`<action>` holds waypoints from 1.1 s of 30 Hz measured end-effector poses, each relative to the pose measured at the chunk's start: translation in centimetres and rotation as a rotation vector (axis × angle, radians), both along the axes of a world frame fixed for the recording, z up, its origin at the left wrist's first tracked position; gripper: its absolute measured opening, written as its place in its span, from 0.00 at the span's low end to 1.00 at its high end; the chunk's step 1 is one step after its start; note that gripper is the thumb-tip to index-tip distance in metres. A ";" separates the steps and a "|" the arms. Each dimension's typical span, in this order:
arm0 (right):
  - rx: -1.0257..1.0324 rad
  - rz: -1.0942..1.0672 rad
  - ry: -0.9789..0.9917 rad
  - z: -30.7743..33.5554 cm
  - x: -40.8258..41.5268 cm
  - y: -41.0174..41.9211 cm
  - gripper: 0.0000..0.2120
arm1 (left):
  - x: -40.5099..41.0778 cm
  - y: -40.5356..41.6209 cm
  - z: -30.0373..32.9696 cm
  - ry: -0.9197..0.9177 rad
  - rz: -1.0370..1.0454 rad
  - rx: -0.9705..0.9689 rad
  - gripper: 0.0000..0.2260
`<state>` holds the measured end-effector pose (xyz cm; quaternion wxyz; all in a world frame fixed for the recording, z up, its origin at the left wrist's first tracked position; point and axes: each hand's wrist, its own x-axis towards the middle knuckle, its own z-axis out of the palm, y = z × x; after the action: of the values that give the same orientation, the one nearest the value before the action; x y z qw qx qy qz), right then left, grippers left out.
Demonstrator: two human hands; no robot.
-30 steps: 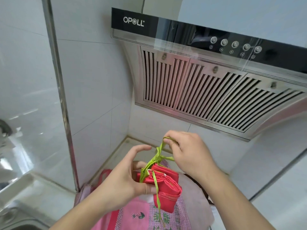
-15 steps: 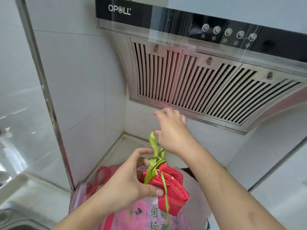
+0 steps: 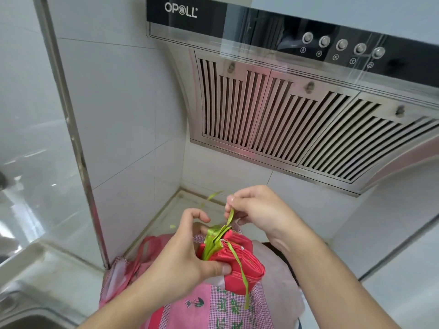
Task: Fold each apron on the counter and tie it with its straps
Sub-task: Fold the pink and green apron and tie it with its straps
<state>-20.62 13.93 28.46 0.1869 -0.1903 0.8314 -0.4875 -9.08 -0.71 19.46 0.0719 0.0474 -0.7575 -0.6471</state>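
A folded red apron (image 3: 234, 258) was held up above the counter (image 3: 190, 205), in the lower middle of the view, as a thick, compact bundle. The bundle was gripped by the left hand (image 3: 183, 255), with the thumb pressed across its near face and the fingers curled behind its far side. Green straps (image 3: 215, 236) were seen gathered at the top of the bundle, where they bunched into a tight cluster beside the left forefinger. One green strap end was pinched between the thumb and forefinger of the right hand (image 3: 257, 210), which was raised just above and to the right of the bundle, its other fingers loosely curled. Another strap end (image 3: 240, 264) was draped over the front of the red bundle and left hanging below it. A blurred bit of green strap (image 3: 213, 194) was visible in the air beyond the hands.

Beneath the bundle, a pink checked apron (image 3: 213, 307) with small green embroidered figures was spread on the counter, and pale pink cloth (image 3: 278, 271) lay at its right. A stainless range hood (image 3: 285, 119) with slatted vents and a black control strip marked OPOLL was mounted on the white tiled wall (image 3: 123, 110) ahead. The edge of a metal sink (image 3: 26, 312) was visible at the lower left.
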 end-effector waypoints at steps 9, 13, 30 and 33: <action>-0.542 -0.089 -0.063 2.2 2.4 0.0 0.15 | -0.8 -0.4 -0.3 -0.059 -0.043 0.047 0.20; -0.731 0.083 -0.041 3.4 6.0 1.2 0.13 | -0.9 -1.1 0.0 -0.088 0.029 0.154 0.14; -0.055 0.037 0.379 -1.3 10.8 4.8 0.12 | -0.9 -2.5 3.3 -0.039 0.009 0.477 0.17; -0.095 -0.285 0.642 -2.1 9.6 4.5 0.09 | -0.7 -2.1 3.4 -0.019 -0.005 0.421 0.16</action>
<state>-11.06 18.46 26.35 -0.1629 -0.2242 0.8425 -0.4621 -9.80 -2.79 22.84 0.0516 0.0657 -0.6063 -0.7908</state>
